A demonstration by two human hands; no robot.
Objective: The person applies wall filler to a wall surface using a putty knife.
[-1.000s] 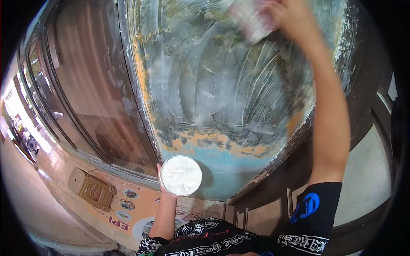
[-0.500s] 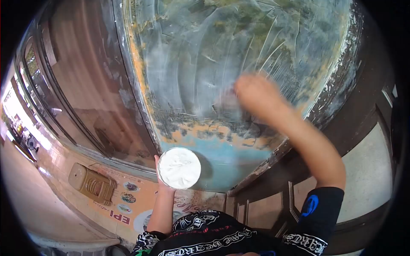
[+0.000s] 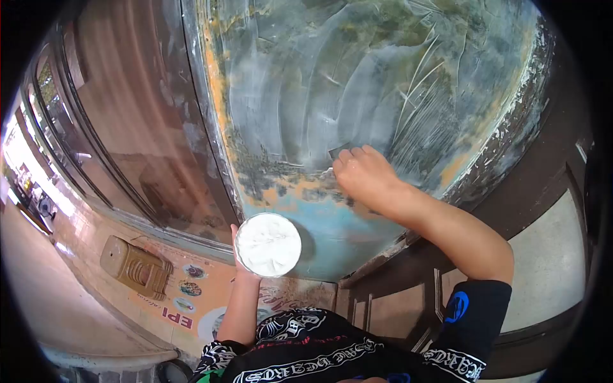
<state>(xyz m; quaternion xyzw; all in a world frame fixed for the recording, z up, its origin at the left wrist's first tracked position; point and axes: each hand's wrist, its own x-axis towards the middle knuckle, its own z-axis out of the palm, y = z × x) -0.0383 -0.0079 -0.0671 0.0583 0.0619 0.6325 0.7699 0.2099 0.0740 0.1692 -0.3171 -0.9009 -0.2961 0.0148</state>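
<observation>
My left hand [image 3: 240,263] holds a round tub [image 3: 300,246] filled with thick white paste [image 3: 268,244]; the thumb shows at its left rim and the other fingers are hidden underneath. Up against the weathered panel [image 3: 306,102], my right hand [image 3: 365,173] is closed, knuckles toward me. From its left side juts a small dark corner of a flat scraper [image 3: 334,153], the rest covered by the fingers. Thin whitish streaks sweep in curves over the grey-green panel. Lower down, an orange patchy band and bare light-blue paint [image 3: 332,223] show.
Brown glossy panelling [image 3: 134,108] stands on the left, with a barred window frame beyond it. A tan plastic stool [image 3: 135,267] rests on a printed orange banner [image 3: 191,281] on the floor. Dark wooden framing with pale panels [image 3: 543,255] is on the right.
My right hand has moved down and slightly left along the panel, from blurred motion to a clearer view. The tub remains in my left hand, nearly in the same place.
</observation>
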